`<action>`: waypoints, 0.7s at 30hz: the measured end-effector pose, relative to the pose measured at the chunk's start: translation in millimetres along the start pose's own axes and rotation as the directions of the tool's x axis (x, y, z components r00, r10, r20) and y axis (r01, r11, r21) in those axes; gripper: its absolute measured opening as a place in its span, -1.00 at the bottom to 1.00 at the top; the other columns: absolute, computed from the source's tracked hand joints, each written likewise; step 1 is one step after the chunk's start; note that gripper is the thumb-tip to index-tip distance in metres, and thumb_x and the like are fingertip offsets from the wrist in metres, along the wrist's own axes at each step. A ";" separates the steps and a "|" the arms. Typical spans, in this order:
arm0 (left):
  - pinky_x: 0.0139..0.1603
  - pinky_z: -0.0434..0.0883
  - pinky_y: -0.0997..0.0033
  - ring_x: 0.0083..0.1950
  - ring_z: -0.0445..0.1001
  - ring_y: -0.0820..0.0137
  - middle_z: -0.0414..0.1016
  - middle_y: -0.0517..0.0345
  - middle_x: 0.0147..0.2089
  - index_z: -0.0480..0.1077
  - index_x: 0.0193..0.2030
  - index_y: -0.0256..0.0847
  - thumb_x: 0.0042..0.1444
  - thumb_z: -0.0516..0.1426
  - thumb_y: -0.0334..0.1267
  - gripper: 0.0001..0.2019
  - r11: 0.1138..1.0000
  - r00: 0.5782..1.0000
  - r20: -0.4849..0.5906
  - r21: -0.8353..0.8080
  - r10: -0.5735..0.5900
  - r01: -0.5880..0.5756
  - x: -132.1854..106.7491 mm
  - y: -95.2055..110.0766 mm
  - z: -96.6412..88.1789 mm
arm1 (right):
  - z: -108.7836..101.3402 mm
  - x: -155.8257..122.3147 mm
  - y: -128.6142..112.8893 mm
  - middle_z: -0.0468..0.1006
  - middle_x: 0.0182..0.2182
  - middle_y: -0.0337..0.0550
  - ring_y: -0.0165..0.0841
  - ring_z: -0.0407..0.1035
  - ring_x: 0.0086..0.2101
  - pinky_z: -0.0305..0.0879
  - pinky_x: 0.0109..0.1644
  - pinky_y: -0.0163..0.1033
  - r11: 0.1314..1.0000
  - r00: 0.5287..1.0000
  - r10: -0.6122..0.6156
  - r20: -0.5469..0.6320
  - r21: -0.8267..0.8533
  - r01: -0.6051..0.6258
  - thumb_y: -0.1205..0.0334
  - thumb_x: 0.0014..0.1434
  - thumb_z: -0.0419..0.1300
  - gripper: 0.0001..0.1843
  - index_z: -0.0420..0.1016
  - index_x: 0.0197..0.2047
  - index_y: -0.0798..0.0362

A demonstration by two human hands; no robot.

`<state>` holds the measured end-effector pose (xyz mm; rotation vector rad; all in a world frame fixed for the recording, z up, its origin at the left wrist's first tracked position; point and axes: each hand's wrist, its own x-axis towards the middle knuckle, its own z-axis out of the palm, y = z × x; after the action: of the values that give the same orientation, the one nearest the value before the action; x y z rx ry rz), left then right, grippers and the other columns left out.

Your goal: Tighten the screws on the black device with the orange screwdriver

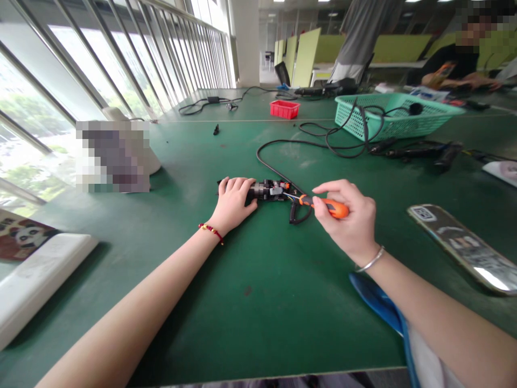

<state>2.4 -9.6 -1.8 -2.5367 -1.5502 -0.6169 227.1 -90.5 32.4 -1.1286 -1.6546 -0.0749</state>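
Note:
A black corded power tool (264,190) lies on the green table with its housing opened, so that a metal motor body and small coloured wires show at its right end. My left hand (235,200) is wrapped over the tool's left part and holds it against the tabletop. In my right hand (350,215) is a screwdriver (337,208) with an orange and black handle, pinched between thumb and fingers. Its thin shaft points left, and the tip reaches the wired end of the tool; the exact contact is too small to make out. A black cord runs from the tool toward the back right.
A teal basket (404,116) with cable over its rim stands at the back right, dark tools (428,153) before it. Beyond my hands is a red bin (284,109). A phone (464,248) lies right, a white box (48,280) left. A person (456,70) sits across.

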 end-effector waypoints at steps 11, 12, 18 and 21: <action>0.35 -0.04 0.03 0.20 0.25 0.17 0.38 -0.01 0.12 0.26 0.14 -0.21 0.15 0.00 -0.19 -0.60 1.000 1.000 0.002 -0.005 -0.005 0.005 0.0 0.2 -0.1 | -0.1 0.6 -0.2 0.46 -0.48 -0.23 -0.31 0.38 -0.37 0.36 -0.23 -0.18 0.997 0.997 -0.072 -0.019 0.012 0.072 0.29 0.03 0.21 -0.82 0.43 -0.23 0.00; 0.36 -0.04 0.04 0.20 0.25 0.17 0.38 -0.01 0.12 0.26 0.14 -0.21 0.15 0.00 -0.20 -0.59 1.000 1.000 0.003 -0.005 -0.005 0.005 0.0 0.2 -0.2 | 0.0 0.4 -0.8 0.42 -0.56 -0.27 -0.32 0.36 -0.41 0.36 -0.26 -0.20 0.998 0.998 -0.059 -0.006 -0.004 0.059 0.27 0.04 0.21 -0.90 0.43 -0.29 -0.01; 0.36 -0.05 0.04 0.20 0.25 0.17 0.38 -0.01 0.12 0.25 0.14 -0.23 0.16 0.00 -0.19 -0.59 1.000 1.000 0.006 0.008 -0.002 0.002 -0.1 0.1 -0.2 | 1.3 -0.4 1.0 0.48 -0.25 -0.13 -0.30 0.41 -0.27 0.39 -0.17 -0.17 0.995 0.995 -0.075 -0.063 0.062 0.079 0.31 0.02 0.22 -0.66 0.38 -0.08 0.01; 0.36 -0.05 0.03 0.20 0.25 0.16 0.37 -0.01 0.12 0.26 0.14 -0.22 0.15 0.00 -0.19 -0.59 1.000 1.000 0.005 0.007 0.000 0.000 0.0 -0.2 0.3 | 1.5 -0.9 2.0 0.48 -0.29 -0.14 -0.30 0.40 -0.28 0.39 -0.18 -0.16 0.996 0.997 -0.054 -0.053 0.066 0.058 0.30 0.03 0.22 -0.65 0.37 -0.06 0.02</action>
<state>2.3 -9.5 -2.1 -2.5357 -1.5509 -0.6042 227.3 -89.1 30.1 -1.0210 -1.6315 -0.0824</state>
